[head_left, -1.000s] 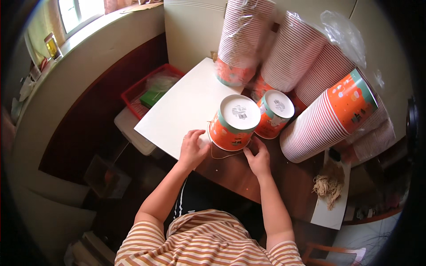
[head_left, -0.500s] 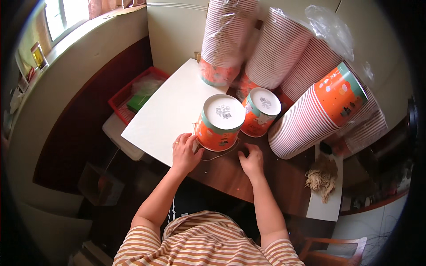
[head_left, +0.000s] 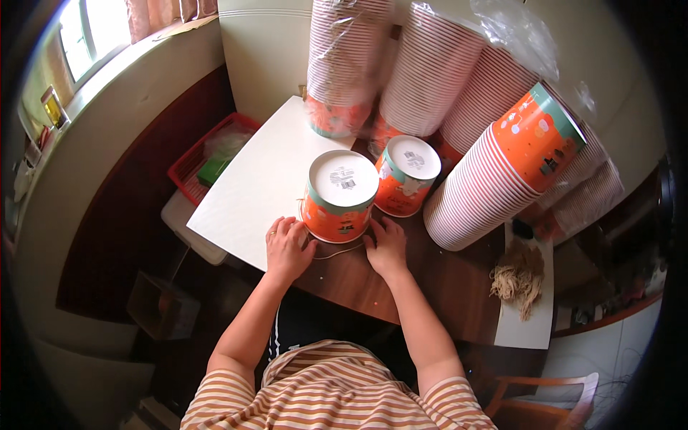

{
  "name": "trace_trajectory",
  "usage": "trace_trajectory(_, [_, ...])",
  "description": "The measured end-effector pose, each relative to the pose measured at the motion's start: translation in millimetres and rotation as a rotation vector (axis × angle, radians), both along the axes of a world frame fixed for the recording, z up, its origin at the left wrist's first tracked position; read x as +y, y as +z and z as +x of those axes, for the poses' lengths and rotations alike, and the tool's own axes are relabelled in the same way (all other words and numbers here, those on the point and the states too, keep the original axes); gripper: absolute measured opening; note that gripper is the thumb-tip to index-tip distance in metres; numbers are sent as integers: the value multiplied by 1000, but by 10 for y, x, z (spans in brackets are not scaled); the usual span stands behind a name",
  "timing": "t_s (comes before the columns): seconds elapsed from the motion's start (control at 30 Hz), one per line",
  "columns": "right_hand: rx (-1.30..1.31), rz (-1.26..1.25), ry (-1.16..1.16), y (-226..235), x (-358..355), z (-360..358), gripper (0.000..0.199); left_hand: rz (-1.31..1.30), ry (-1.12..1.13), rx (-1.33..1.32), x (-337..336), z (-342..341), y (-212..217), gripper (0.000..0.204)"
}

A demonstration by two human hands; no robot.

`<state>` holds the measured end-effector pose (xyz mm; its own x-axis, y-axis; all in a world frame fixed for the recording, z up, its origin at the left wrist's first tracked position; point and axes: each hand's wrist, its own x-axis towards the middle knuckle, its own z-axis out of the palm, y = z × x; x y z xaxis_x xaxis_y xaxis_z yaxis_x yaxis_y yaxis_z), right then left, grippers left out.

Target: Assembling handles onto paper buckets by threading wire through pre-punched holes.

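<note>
An orange and green paper bucket (head_left: pixel 337 218) stands upside down at the table's front, its white base (head_left: pixel 343 178) upward. My left hand (head_left: pixel 288 251) rests at its lower left side, fingers stretched toward the rim and thumb apart. At the lower right side is my right hand (head_left: pixel 387 247), its thumb and fingers spread near the rim. A thin beige string (head_left: pixel 340 252) curves on the table in front of the bucket, between my thumbs; its ends are hidden. Just behind to the right, a second upside-down paper bucket (head_left: pixel 408 179) stands close by.
A tall stack of nested paper buckets (head_left: pixel 476 190) leans at the right; more plastic-wrapped stacks (head_left: pixel 430 75) stand behind. A bundle of beige strings (head_left: pixel 517 279) lies on the table's right side. Left of the table are a red basket (head_left: pixel 193 168) and an open box (head_left: pixel 161 304). A chair (head_left: pixel 548 398) stands lower right.
My right hand has moved left, up to the front bucket's lower right side. My left hand stays by the bucket's left side. The whole view has shifted slightly.
</note>
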<state>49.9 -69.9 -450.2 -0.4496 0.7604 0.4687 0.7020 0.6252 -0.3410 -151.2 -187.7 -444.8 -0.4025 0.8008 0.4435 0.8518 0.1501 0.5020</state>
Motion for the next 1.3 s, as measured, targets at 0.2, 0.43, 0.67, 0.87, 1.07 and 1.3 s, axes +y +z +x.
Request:
trace_trajectory(0.2, [173,-84,-29,-29,40,76,37,-7,-5,8,0,-2,20,45])
trace_trajectory(0.43, [117,-60,-15,-25,49,35,33,-19,2,5,5,-5,15,45])
trace_trajectory(0.67, [171,-80,-47,-86,56,75,31,61,-122,-281,26,-108,162,74])
trace_trajectory(0.87, [222,-34,-74,-36,100,65,24,302,-273,-151,261,-201,686,76])
trace_trajectory(1.07, [184,-63,-122,22,198,-46,10,238,-350,-37,460,-137,895,71])
trace_trajectory(1.3, [191,-164,-120,-35,354,-54,5,160,-388,-48,501,-125,833,51])
